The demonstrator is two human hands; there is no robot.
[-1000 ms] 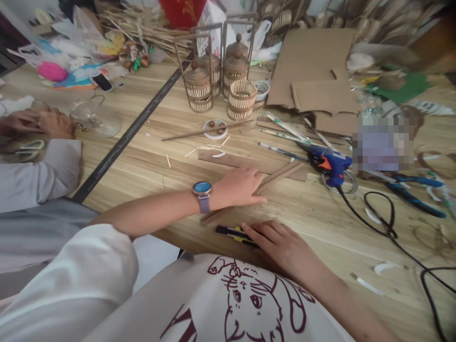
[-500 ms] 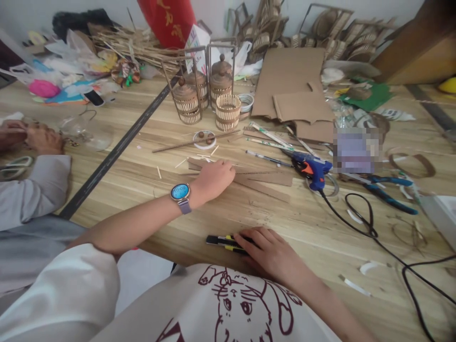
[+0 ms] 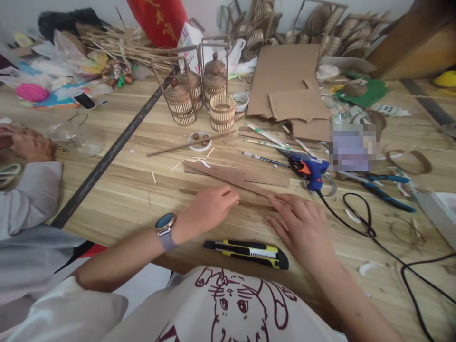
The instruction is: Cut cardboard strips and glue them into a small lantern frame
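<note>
Over the table, my left hand (image 3: 206, 209) has its fingertips pinched together on a thin brown strip (image 3: 254, 204). To its right, my right hand (image 3: 306, 228) touches the right ends of the strips with its fingers, its thumb spread away from them. Just beyond both hands lie flat brown cardboard strips (image 3: 231, 176), crossing each other. A yellow and black utility knife (image 3: 245, 252) lies loose between my hands and my body.
Right of the strips lie a blue glue gun (image 3: 313, 170) with a trailing black cord and blue-handled pliers (image 3: 384, 190). Farther back stand small woven baskets (image 3: 222, 114) and cardboard sheets (image 3: 285, 76). Another person's hands (image 3: 32, 142) are at the left.
My right hand has let go of the utility knife and moved up to the strips. My left hand has drawn back toward me, and a thin strip now lies at its fingertips.
</note>
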